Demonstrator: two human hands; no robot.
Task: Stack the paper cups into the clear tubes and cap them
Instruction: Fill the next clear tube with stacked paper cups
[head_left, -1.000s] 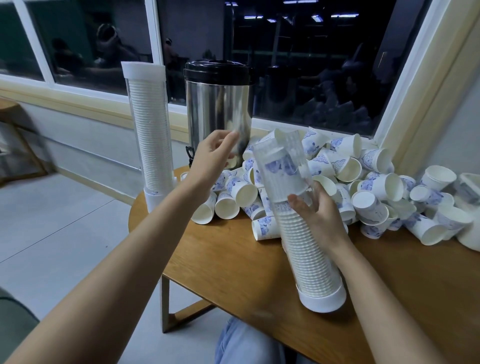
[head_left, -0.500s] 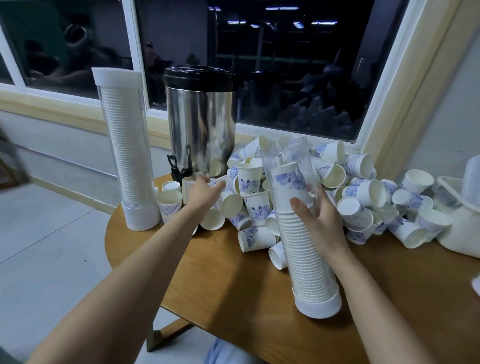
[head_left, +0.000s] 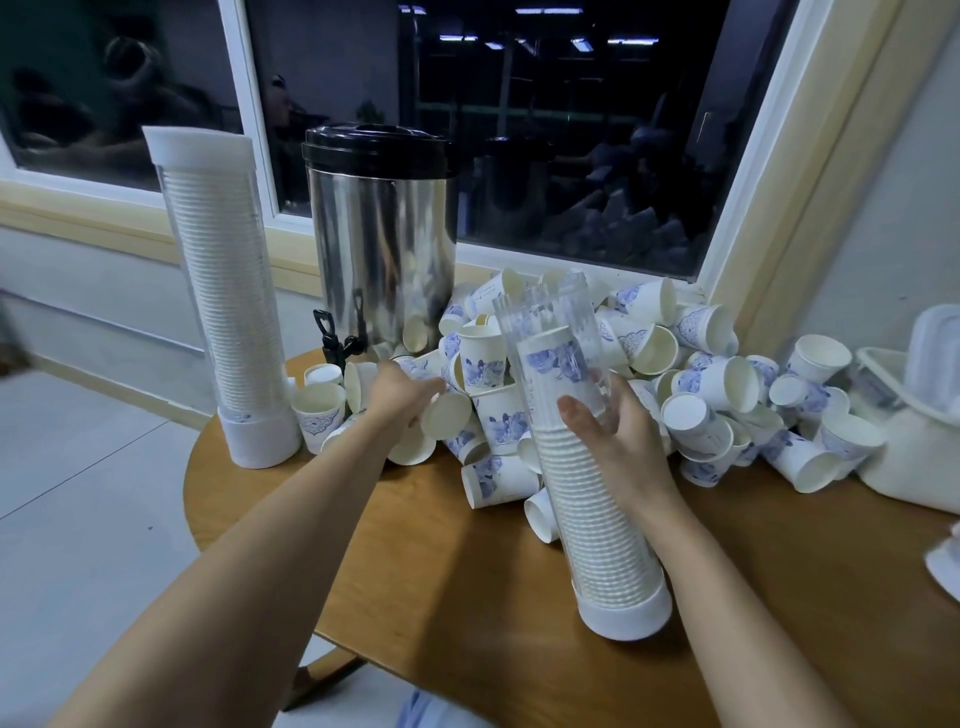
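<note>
The right hand (head_left: 618, 441) grips the clear tube (head_left: 587, 519) about halfway up, with the thumb pressed on the near face and the fingers wrapped behind it. The tube leans toward 11 o'clock, its white base cap on the wooden surface (head_left: 415, 561) close to the near edge and its open top uncapped. Nested cups fill it well past the hand, and the topmost shows a blue print. The left hand (head_left: 402, 395) reaches out at 10 o'clock from the tube into the heap, its fingers laid over a paper cup (head_left: 447, 413) that lies on its side with its base toward the camera. The thumb is hidden, so whether it actually grips the cup cannot be told. More loose cups (head_left: 701, 374) are heaped behind and to the 2 o'clock side of the tube, upright, tipped and piled against one another right up to the window sill, and crowd round both hands. At the surface's 9 o'clock edge stands a second tube (head_left: 228, 291) — upright, packed full, capped white at top and bottom. Between it and the heap, at 12 o'clock from the left hand, is a steel urn (head_left: 379, 249) with a black lid, its black tap (head_left: 335, 338) pointing forward — a few cups stand just beneath it. A white tub (head_left: 914, 457) sits at the far 3 o'clock end, touching the heap.
</note>
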